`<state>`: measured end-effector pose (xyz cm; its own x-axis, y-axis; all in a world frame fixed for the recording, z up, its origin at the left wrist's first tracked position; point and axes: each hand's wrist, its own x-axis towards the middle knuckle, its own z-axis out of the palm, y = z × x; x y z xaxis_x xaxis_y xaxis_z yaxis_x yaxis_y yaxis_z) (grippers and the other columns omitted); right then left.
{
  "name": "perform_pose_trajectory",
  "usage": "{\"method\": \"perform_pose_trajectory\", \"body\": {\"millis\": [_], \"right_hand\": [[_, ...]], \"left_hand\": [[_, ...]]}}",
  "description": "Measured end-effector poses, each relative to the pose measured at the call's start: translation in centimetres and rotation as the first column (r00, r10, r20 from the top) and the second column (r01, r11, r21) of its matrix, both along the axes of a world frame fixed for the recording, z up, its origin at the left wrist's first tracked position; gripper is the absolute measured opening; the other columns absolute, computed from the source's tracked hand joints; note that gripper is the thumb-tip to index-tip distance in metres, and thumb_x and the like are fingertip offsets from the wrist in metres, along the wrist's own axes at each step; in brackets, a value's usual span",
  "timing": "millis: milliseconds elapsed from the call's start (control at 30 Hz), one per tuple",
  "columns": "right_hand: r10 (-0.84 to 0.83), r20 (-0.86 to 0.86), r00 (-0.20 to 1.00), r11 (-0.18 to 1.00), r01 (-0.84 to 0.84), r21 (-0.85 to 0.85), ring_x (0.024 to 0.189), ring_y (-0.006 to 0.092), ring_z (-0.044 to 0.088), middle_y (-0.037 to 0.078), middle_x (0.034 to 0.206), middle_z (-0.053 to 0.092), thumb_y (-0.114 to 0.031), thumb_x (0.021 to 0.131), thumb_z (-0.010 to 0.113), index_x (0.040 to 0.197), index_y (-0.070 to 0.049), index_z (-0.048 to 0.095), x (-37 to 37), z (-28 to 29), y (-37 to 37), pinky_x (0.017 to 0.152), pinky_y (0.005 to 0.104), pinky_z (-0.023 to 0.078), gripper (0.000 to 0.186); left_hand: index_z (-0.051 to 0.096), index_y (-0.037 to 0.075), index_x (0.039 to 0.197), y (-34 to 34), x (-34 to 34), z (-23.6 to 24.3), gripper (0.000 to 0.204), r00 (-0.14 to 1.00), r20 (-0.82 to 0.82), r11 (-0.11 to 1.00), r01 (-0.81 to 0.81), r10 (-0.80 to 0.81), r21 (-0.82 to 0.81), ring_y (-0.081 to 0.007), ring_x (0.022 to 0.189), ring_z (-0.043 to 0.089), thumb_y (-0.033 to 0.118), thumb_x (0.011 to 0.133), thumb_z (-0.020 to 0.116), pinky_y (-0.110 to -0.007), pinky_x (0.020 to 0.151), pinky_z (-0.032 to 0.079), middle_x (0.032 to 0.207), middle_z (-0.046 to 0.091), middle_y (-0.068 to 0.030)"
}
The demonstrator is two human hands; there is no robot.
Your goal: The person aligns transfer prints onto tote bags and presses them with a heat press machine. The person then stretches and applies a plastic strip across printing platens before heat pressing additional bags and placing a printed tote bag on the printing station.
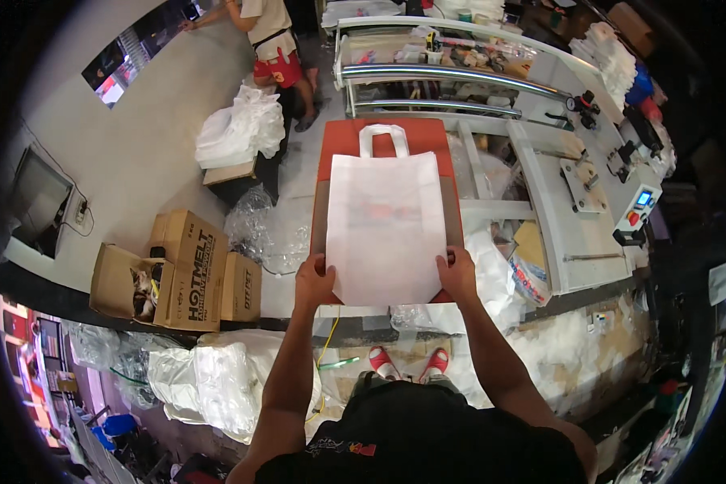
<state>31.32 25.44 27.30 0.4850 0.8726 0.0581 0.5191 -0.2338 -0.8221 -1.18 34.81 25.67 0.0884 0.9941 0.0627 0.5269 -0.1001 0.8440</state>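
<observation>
A white fabric tote bag (385, 258) lies flat on a red board (327, 153), its looped handles pointing away from me. Faint reddish print shows through the middle of the bag. My left hand (315, 280) grips the bag's lower left edge, thumb on top and fingers curled at the side. At the lower right edge, my right hand (457, 274) pinches it in the same way. The undersides of both hands are hidden, so I cannot tell whether they also hold the board.
A machine frame with metal rollers (452, 77) stands beyond the board, and a control box (639, 206) sits on the right. Cardboard boxes (194, 270) and a stack of white bags (242, 133) are at left. Another person (276, 36) stands at the back left.
</observation>
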Motion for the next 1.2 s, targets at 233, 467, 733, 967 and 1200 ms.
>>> {"method": "perform_pose_trajectory", "body": {"millis": [233,467,733,967,1200], "right_hand": [[-0.045,0.112,0.993,0.994,0.034,0.1,0.073,0.0265,0.063,0.014,0.082,0.064,-0.016,0.079,0.071,0.099,0.001,0.063,-0.3,-1.8,0.1,0.069,0.0364,0.051,0.028],[-0.077,-0.046,0.996,0.991,0.082,0.11,0.073,0.0278,0.065,0.017,0.087,0.066,-0.017,0.081,0.069,0.098,0.002,0.064,2.3,-1.2,-2.4,0.067,0.0367,0.052,0.026],[-0.309,0.225,0.924,0.921,0.35,-0.169,0.068,0.0327,0.065,0.016,0.072,0.065,-0.018,0.08,0.068,0.084,-0.003,0.062,22.3,-19.7,-18.3,0.065,0.042,0.052,0.017],[-0.034,0.557,0.83,0.833,0.332,-0.443,0.121,0.0367,0.048,0.021,0.124,0.054,-0.03,0.069,0.081,0.128,-0.004,0.05,41.6,-37.2,-18.9,0.1,0.0468,0.041,0.071],[0.098,0.49,0.866,0.859,0.175,-0.481,0.126,0.0383,0.044,0.021,0.131,0.05,-0.035,0.063,0.085,0.135,-0.006,0.046,43.9,-38.6,-9.1,0.104,0.0477,0.038,0.087]], "left_hand": [[0.065,0.001,0.107,-0.3,0.0,-2.1,0.03,0.997,0.037,0.997,-0.074,0.073,0.017,-0.0244,0.082,0.068,0.011,0.079,0.066,-0.034,0.077,0.054,0.092,0.07,-0.0144],[0.066,0.006,0.115,-0.2,-1.0,-4.3,0.031,0.982,0.056,0.982,-0.176,0.18,-0.071,-0.0194,0.089,0.066,0.019,0.087,0.065,-0.034,0.079,0.052,0.094,0.07,-0.0129],[0.062,-0.001,0.114,-12.8,-9.7,-12.2,0.029,0.871,-0.32,0.921,-0.389,0.372,0.012,-0.0296,0.103,0.06,0.018,0.094,0.052,-0.038,0.092,0.046,0.111,0.064,-0.0164],[0.066,0.004,0.103,-29.6,-6.2,-20.6,0.032,0.807,-0.369,0.63,0.004,-0.46,-0.776,-0.0293,0.092,0.067,0.027,0.082,0.069,-0.037,0.08,0.053,0.101,0.069,-0.015],[0.063,0.003,0.112,-31.8,5.5,-21.9,0.034,0.851,-0.29,0.418,-0.093,-0.438,-0.904,-0.0242,0.098,0.066,0.026,0.087,0.064,-0.035,0.082,0.053,0.106,0.067,-0.0151]]}}
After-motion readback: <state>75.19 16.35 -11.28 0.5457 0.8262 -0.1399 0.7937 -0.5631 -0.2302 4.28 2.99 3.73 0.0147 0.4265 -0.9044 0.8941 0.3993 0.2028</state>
